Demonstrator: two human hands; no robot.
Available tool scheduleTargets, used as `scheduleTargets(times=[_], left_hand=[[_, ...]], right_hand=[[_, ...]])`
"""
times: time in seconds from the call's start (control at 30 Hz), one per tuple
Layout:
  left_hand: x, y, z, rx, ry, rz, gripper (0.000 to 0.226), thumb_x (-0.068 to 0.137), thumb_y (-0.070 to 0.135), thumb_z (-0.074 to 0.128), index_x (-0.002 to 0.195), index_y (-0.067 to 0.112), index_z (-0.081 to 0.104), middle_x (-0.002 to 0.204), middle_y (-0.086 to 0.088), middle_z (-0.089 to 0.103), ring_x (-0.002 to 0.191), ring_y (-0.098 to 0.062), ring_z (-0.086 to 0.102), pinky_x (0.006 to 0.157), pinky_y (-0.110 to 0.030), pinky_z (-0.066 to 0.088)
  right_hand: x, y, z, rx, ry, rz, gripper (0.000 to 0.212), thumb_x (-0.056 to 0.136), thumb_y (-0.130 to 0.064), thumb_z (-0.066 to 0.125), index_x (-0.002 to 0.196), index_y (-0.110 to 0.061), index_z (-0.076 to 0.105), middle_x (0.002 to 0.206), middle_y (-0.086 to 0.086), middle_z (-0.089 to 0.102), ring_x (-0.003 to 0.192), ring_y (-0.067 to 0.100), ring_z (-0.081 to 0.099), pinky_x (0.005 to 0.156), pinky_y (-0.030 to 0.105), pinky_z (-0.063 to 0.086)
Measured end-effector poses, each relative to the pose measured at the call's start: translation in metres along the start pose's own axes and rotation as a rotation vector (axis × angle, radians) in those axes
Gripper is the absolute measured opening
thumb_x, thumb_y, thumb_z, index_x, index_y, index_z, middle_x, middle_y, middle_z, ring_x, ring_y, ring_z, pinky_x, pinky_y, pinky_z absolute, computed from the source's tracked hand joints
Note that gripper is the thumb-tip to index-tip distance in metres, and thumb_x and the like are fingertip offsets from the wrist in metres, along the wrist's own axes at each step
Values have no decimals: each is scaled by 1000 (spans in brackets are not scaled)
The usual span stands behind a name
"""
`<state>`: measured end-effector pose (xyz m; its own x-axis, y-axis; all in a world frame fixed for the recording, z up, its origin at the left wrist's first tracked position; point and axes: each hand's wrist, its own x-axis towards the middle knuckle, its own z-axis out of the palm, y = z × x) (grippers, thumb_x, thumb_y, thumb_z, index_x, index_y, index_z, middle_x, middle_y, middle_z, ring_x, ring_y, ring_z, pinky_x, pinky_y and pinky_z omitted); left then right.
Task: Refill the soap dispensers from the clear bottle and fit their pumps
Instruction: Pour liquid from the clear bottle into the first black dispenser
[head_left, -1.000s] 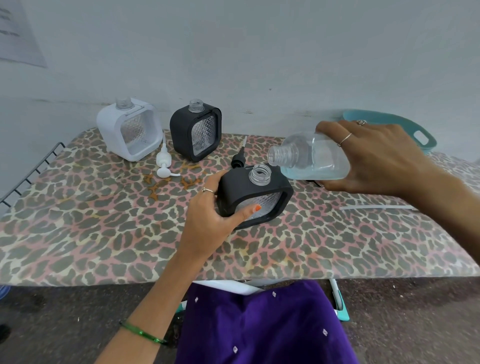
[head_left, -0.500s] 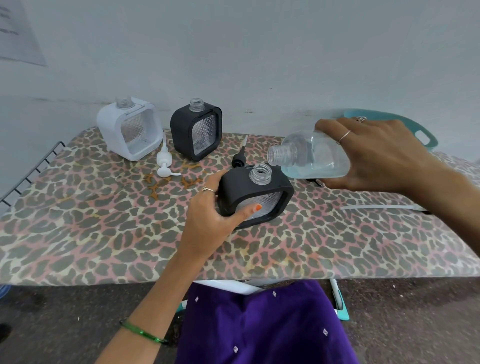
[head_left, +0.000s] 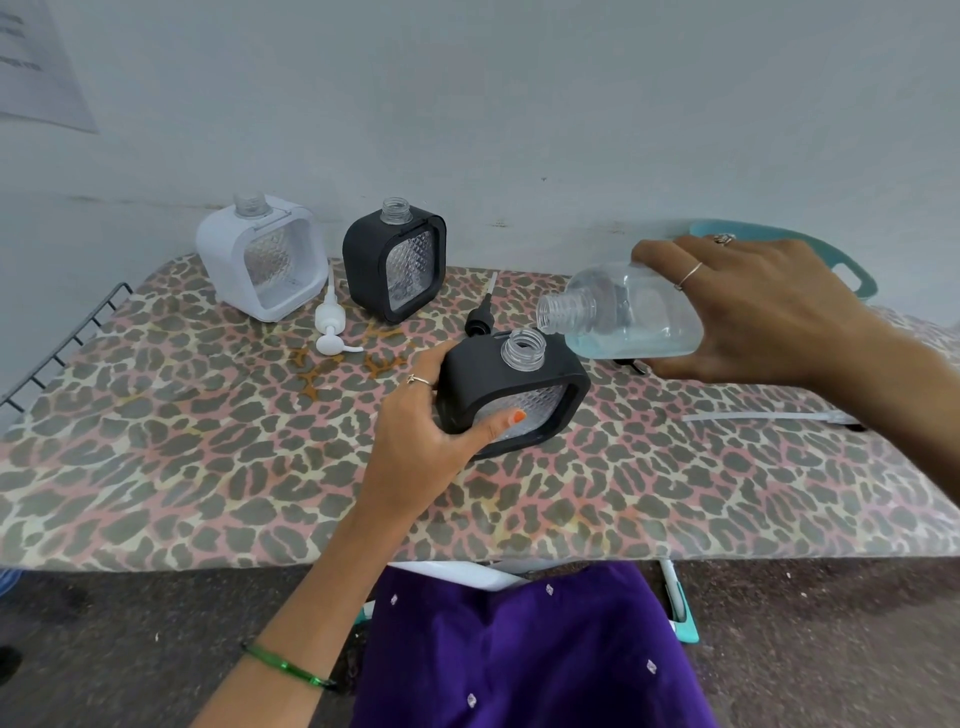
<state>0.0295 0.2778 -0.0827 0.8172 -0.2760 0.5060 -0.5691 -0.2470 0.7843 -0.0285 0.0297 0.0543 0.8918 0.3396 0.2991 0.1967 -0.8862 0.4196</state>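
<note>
Clear bottle (head_left: 631, 317) gripped in right hand (head_left: 763, 317) fingers, tipped sideways.

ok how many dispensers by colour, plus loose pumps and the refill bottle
black dispensers: 2, one held by the left hand at, one standing at the back
white dispensers: 1
white pumps: 1
black pumps: 1 in plain view
clear bottle: 1, held tilted in the right hand
total: 6
</note>
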Motion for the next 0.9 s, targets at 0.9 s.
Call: scheduleTargets(times=[0.9], left_hand=[[0,1,1,-5,-6,-19,69,68,42,76,123,6,53,99,10,60,88,20,54,73,-1,42]], right_hand=[[2,1,-2,-36,-25,-16,83,62,-60,75,124,-18,39,92,11,66,72,34,65,48,29,40]])
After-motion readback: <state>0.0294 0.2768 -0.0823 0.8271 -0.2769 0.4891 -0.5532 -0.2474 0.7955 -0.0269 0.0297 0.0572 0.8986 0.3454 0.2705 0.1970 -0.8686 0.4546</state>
